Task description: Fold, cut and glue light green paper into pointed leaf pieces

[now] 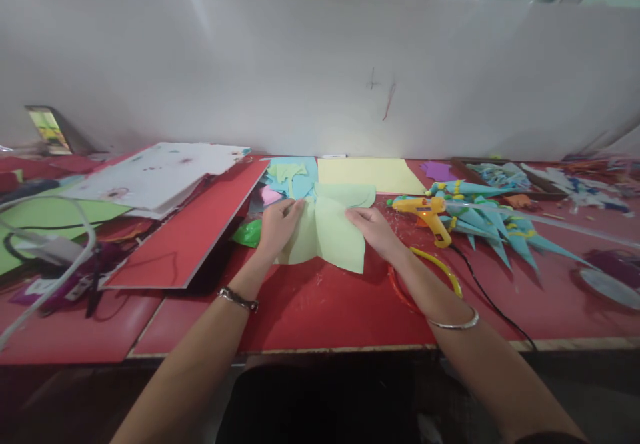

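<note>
A pale green paper piece (340, 231) with a crease down its middle is spread between my two hands above the red table. My left hand (280, 226) pinches its left side, and my right hand (373, 228) pinches its right side. Another pale green flap (357, 194) lies along its upper edge. Just right of my right hand sits a yellow glue gun (425, 214) with an orange light on it. A green shiny item (249, 233) is beside my left hand.
A tilted red board (185, 237) and white sheets (165, 171) stand at left. Yellow paper (370, 174) lies behind my hands. Blue paper cones (480, 221), a black cord (485, 294) and a yellow ring (443, 264) are at right. A white partition (300, 71) rises behind.
</note>
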### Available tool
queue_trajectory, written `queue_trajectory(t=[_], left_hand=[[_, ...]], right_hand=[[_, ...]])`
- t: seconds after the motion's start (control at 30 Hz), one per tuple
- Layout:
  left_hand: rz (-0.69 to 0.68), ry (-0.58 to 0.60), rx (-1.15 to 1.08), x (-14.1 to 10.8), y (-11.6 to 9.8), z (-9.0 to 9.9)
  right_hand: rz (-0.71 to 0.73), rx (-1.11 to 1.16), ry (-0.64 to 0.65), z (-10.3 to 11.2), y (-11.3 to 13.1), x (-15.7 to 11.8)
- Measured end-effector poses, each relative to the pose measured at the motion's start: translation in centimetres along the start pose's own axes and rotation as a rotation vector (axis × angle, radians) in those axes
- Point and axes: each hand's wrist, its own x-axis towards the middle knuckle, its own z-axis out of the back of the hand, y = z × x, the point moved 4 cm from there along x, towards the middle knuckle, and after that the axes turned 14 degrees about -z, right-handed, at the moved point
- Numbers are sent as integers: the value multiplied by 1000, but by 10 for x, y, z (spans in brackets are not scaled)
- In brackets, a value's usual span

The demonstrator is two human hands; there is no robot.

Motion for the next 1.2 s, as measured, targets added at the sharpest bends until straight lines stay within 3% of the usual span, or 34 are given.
queue_trajectory(t=[0.33,0.57,0.73,0.8,0.87,1.0,1.07,1.2], left_hand=[[-41,-34,-5,3,3,5],[-19,-128,-28,3,8,13],[-3,-215,11,4,14,17],[6,-224,-34,5,18,15],[30,-183,-149,5,22,9],[144,8,-334,3,25,-7],[205,52,-262,1,26,-9],[207,-9,-94,1,26,-5]], right_hand=[[54,-106,-47,2,1,1],[61,-47,-78,6,1,1],[-28,-49,32,1,-4,1],[-63,-69,-4,2,-7,3],[-55,-39,-84,5,-8,5],[-16,77,-219,11,-7,7],[-18,93,-254,13,-8,7],[15,81,-313,15,-6,5]])
